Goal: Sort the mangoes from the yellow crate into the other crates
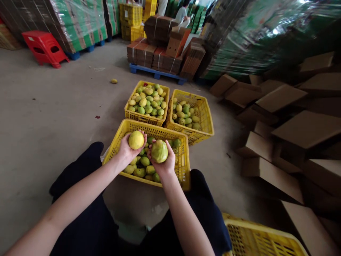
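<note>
My left hand [128,146] is curled round a smooth, roundish yellow fruit [136,140], held above the near yellow crate [185,174]. In my right hand [170,161] lies a yellow-green fruit [159,151] with a lumpy, ribbed skin; its exact kind is unclear. Both fruits are side by side but apart. Below them, the crate contains many green and yellowish fruits [145,161], partly hidden by my hands and forearms. The crate sits on the floor between my knees.
Behind it stand a full crate of yellow-green fruit [144,119] and a partly filled crate [205,113]. Empty cardboard boxes [306,128] pile up on the right. Another yellow crate [261,234] is by my right leg. A red stool [44,46] and a loose fruit [114,81] are farther off.
</note>
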{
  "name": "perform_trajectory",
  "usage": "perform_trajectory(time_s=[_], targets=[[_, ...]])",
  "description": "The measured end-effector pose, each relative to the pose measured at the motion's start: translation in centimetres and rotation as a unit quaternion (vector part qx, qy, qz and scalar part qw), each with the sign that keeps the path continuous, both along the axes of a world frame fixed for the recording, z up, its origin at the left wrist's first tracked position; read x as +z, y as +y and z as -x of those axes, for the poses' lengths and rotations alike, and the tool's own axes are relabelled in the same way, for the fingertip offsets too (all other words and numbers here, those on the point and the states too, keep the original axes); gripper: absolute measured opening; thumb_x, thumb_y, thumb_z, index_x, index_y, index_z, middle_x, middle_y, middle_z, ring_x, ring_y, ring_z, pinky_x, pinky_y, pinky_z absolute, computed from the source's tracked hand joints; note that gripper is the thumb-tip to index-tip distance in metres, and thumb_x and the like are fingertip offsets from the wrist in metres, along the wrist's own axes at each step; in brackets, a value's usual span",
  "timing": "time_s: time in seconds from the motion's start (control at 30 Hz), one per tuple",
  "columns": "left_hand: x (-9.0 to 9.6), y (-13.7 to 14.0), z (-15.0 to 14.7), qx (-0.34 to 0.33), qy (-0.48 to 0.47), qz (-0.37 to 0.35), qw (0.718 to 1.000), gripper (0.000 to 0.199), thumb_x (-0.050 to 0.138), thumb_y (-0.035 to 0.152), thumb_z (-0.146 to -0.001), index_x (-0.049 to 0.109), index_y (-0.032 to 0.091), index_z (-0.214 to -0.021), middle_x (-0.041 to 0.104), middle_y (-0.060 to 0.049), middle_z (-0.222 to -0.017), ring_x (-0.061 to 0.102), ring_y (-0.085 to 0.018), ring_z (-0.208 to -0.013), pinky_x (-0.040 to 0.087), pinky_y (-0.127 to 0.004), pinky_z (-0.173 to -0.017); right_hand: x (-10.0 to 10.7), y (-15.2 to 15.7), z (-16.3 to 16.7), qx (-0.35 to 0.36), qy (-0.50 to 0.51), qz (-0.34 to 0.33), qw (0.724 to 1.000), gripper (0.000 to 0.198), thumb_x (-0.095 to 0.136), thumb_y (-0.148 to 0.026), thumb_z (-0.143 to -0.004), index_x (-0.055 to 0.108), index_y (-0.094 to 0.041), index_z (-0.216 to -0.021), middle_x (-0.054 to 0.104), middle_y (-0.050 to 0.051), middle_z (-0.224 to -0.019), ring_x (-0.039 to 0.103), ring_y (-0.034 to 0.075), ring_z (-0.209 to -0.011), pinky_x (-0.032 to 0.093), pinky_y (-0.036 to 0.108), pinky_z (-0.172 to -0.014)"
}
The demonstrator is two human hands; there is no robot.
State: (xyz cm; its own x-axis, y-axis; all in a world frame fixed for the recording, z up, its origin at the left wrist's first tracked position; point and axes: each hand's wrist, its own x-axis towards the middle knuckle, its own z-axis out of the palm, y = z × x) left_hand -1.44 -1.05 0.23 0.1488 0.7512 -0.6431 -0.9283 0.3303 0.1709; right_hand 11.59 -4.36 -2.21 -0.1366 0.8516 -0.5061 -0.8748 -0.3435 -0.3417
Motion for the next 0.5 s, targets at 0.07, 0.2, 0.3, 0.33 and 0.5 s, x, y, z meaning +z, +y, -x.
perform_trajectory(time_s=[0.07,0.2,0.3,0.33,0.5], targets=[[0.03,0.12,-0.14,-0.009,0.003,-0.009,1.0,0.029,0.04,0.015,-0.088,0.064,0.014,-0.104,0.071,-0.008,-0.077,0.072,-0.021,-0.072,0.062,-0.031,-0.064,-0.14,0.1,-0.06,0.013,-0.028,-0.035,0.999,0.02,0.058,-0.035,-0.088,0.07,-0.022,-0.098,0.074,0.002,-0.076,0.068,0.017,-0.062,0.054,0.026,-0.051],[-0.05,0.17,-0.03,-0.011,0.023,-0.032,0.999,0.028,0.043,0.022,-0.093,0.063,0.013,-0.11,0.072,-0.01,-0.083,0.073,-0.023,-0.078,0.064,-0.035,-0.071,-0.15,0.32,-0.37,0.013,-0.05,-0.066,0.996,0.02,0.061,-0.037,-0.087,0.069,-0.022,-0.097,0.075,0.004,-0.08,0.068,0.018,-0.061,0.056,0.028,-0.053],[-0.08,0.05,0.11,-0.02,0.041,-0.044,0.998,0.031,0.047,0.027,-0.094,0.061,0.012,-0.117,0.071,-0.013,-0.09,0.073,-0.025,-0.087,0.065,-0.038,-0.076,-0.02,0.49,-0.63,-0.02,-0.023,-0.04,0.999,0.01,0.065,-0.029,-0.084,0.067,-0.019,-0.086,0.075,0.004,-0.08,0.071,0.018,-0.074,0.061,0.03,-0.067],[-0.05,-0.01,0.11,-0.027,0.043,-0.047,0.998,0.031,0.047,0.026,-0.094,0.061,0.012,-0.119,0.071,-0.013,-0.093,0.073,-0.025,-0.09,0.065,-0.037,-0.077,0.02,0.55,-0.69,-0.033,-0.018,-0.034,0.999,0.006,0.066,-0.024,-0.082,0.066,-0.019,-0.083,0.075,0.003,-0.08,0.072,0.018,-0.077,0.062,0.03,-0.072],[0.51,-0.3,-0.09,-0.061,0.007,-0.048,0.997,0.031,0.044,0.03,-0.1,0.06,0.014,-0.12,0.069,-0.016,-0.103,0.072,-0.026,-0.1,0.066,-0.03,-0.071,0.15,0.74,-0.62,-0.051,-0.02,0.004,0.999,0.003,0.066,-0.019,-0.081,0.067,-0.018,-0.084,0.075,0.003,-0.081,0.07,0.016,-0.077,0.061,0.027,-0.07]])
